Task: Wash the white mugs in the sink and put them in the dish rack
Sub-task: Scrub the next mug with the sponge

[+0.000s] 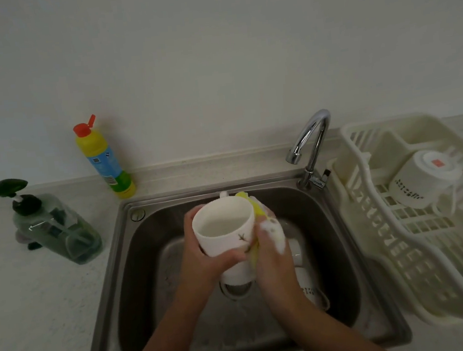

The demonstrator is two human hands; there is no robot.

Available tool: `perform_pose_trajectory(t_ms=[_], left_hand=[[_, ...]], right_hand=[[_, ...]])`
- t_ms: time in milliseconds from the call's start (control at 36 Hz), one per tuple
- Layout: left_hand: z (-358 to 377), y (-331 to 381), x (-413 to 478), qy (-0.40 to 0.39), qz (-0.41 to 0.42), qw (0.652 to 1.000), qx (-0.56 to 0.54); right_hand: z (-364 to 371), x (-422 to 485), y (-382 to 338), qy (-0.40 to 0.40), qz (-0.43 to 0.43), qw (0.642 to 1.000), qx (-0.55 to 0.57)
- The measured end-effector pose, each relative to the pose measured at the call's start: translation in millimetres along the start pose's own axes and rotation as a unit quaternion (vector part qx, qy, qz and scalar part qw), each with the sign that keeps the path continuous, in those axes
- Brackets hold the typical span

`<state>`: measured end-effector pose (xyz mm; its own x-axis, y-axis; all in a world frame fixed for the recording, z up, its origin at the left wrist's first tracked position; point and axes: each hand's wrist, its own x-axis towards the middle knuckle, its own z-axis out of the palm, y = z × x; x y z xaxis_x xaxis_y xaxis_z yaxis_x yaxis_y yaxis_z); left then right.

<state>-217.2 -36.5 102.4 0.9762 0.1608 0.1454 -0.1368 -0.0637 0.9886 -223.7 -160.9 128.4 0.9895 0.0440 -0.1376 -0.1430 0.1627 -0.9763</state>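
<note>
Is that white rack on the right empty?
No, a white mug rests in the dish rack, its base facing up.

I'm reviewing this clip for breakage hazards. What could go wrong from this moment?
Foam coats the right hand and the yellow sponge rubbing the white mug, so the grip of the left hand may slip. A second mug lies in the sink just below; a drop could chip both.
</note>
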Motion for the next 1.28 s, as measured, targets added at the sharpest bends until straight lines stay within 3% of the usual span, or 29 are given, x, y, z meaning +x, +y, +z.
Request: perform_pose_trajectory(t_ms=[167, 333, 472, 556, 611, 667, 722, 778, 833, 917, 1028, 1139, 1278], left_hand=[[-4.3, -13.5, -1.1, 0.013, -0.094, 0.992, -0.08], [5.8, -8.7, -1.5, 0.05, -0.104, 0.991, -0.061], [3.1, -1.8, 13.7, 0.047, -0.119, 0.991, -0.043], [-2.5, 3.5, 22.8, 0.062, -0.16, 0.973, -0.155], [-7.0, 6.5, 25.2, 0.076, -0.167, 0.963, -0.198], [-7.4, 7.4, 25.3, 0.074, -0.166, 0.964, -0.196], [-3.4, 6.5, 21.5, 0.068, -0.163, 0.968, -0.176], [2.5, 6.2, 15.4, 0.059, -0.151, 0.976, -0.144], [7.1, 8.2, 11.3, 0.061, -0.131, 0.985, -0.099], [11.9, 20.9, 12.8, 0.099, -0.094, 0.99, -0.037], [23.1, 30.6, 13.9, 0.138, -0.079, 0.985, 0.07], [32.8, 35.6, 5.4, 0.122, -0.055, 0.979, 0.153], [20.0, 36.5, 18.2, 0.089, -0.027, 0.981, 0.169]], right_hand=[[-2.9, -2.3, 18.0, -0.034, -0.059, 0.998, -0.015], [0.3, -0.9, 24.0, -0.02, -0.061, 0.998, -0.024], [-3.5, -4.5, 9.6, -0.074, -0.091, 0.992, -0.048], [-6.5, -9.7, 16.1, -0.106, -0.184, 0.956, -0.203], [-6.7, -7.0, 27.9, -0.117, -0.265, 0.9, -0.325], [-5.8, 2.0, 31.4, -0.117, -0.296, 0.883, -0.344], [-7.2, 13.2, 28.2, -0.107, -0.275, 0.916, -0.272], [-11.3, 20.4, 19.0, -0.094, -0.185, 0.964, -0.167], [-13.4, 20.5, 15.0, -0.088, -0.113, 0.988, -0.058], [-11.0, 5.4, 22.9, -0.071, -0.076, 0.994, 0.022], [-0.4, -11.3, 27.9, 0.008, -0.053, 0.999, 0.005], [-1.1, 4.3, 12.6, 0.068, -0.001, 0.996, 0.052], [-3.3, 9.2, 7.9, 0.05, 0.033, 0.996, 0.068]])
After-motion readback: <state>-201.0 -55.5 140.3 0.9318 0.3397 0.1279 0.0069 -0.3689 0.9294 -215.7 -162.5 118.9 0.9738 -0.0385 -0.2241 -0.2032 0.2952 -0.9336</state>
